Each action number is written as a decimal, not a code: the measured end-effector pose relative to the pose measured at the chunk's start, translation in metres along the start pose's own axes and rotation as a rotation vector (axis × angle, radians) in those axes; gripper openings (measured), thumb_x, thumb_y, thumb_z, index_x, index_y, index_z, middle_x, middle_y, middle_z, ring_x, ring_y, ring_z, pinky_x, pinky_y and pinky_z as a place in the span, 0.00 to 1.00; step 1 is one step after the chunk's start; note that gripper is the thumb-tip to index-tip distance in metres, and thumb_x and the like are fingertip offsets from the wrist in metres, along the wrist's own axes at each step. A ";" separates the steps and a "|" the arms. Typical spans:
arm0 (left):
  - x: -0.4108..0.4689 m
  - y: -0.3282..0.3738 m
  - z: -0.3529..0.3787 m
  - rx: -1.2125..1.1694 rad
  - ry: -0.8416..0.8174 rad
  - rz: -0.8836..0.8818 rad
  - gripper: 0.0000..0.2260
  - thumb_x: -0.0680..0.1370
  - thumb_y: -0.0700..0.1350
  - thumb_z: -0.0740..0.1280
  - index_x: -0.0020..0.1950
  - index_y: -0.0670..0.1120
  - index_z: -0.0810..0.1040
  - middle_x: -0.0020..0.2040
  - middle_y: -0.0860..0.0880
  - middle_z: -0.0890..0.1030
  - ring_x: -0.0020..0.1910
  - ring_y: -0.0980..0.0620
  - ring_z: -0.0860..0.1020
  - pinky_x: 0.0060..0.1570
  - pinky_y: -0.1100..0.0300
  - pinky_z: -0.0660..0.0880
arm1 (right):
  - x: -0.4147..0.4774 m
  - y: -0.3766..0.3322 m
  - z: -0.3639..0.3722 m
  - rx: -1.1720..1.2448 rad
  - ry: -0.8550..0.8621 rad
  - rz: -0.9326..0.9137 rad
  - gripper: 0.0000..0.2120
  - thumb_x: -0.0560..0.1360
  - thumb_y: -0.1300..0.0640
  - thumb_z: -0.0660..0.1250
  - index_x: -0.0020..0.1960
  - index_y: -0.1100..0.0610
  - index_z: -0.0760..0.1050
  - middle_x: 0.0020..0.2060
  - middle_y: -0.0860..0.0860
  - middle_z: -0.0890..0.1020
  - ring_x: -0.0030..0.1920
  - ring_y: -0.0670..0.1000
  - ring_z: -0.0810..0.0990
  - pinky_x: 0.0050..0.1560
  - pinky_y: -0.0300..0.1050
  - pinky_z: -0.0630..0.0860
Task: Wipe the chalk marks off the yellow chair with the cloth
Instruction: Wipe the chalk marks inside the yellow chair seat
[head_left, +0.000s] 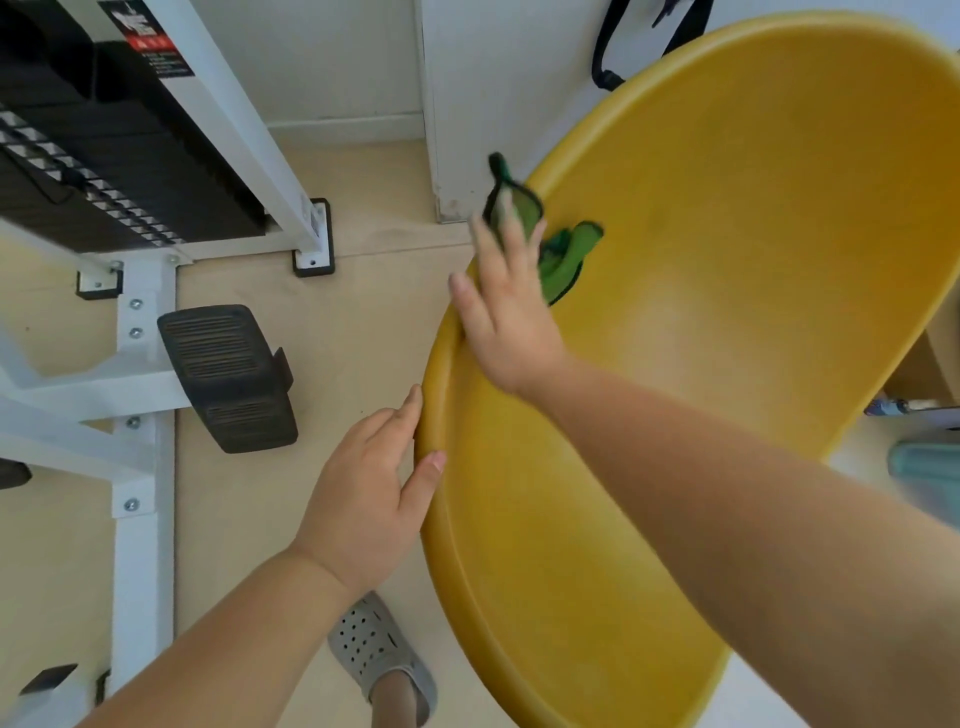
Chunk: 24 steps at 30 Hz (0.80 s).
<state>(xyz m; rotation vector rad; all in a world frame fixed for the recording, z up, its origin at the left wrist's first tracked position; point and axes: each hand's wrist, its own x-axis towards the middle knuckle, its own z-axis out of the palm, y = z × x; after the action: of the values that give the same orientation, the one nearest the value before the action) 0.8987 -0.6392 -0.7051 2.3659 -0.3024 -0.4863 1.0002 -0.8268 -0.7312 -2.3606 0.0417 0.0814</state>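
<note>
The yellow chair (727, 291) fills the right half of the view, its smooth shell facing me. My right hand (506, 317) lies flat on the shell's upper left rim with straight fingers and presses the green cloth (558, 249) against it. The cloth bunches out to the right of my fingers and one corner sticks up past the rim. My left hand (369, 499) holds the chair's left edge lower down, thumb on the inner face and fingers behind the rim. I cannot make out chalk marks on the visible surface.
A white metal gym machine frame (140, 395) with a black weight stack (104, 171) and a black foot pedal (226, 374) stands at the left. My foot in a grey perforated clog (382, 660) is below. A white wall corner (441, 130) rises behind the chair.
</note>
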 end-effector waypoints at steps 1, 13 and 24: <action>-0.004 0.001 0.001 0.001 0.000 0.003 0.30 0.80 0.60 0.54 0.79 0.50 0.57 0.65 0.55 0.72 0.64 0.58 0.69 0.65 0.64 0.64 | -0.024 -0.007 0.005 0.062 -0.071 0.000 0.32 0.85 0.44 0.51 0.83 0.57 0.49 0.83 0.51 0.40 0.79 0.61 0.31 0.78 0.54 0.35; -0.062 0.047 0.003 0.298 -0.589 0.146 0.35 0.76 0.68 0.39 0.81 0.55 0.48 0.66 0.58 0.73 0.62 0.60 0.70 0.64 0.64 0.67 | -0.014 -0.004 -0.035 0.143 -0.038 0.247 0.33 0.86 0.51 0.57 0.84 0.54 0.43 0.81 0.46 0.33 0.82 0.56 0.37 0.79 0.53 0.53; 0.110 0.076 -0.062 0.916 -0.214 0.295 0.35 0.78 0.56 0.66 0.80 0.55 0.51 0.76 0.48 0.64 0.71 0.45 0.67 0.65 0.48 0.72 | -0.053 0.006 -0.042 0.608 0.034 0.494 0.47 0.77 0.48 0.73 0.83 0.45 0.46 0.72 0.46 0.72 0.65 0.47 0.76 0.60 0.40 0.76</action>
<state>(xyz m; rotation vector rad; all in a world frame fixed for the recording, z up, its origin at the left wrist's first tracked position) 1.0181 -0.6967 -0.6398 3.0488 -1.1595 -0.5248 0.9489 -0.8605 -0.7015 -1.7002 0.5830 0.2316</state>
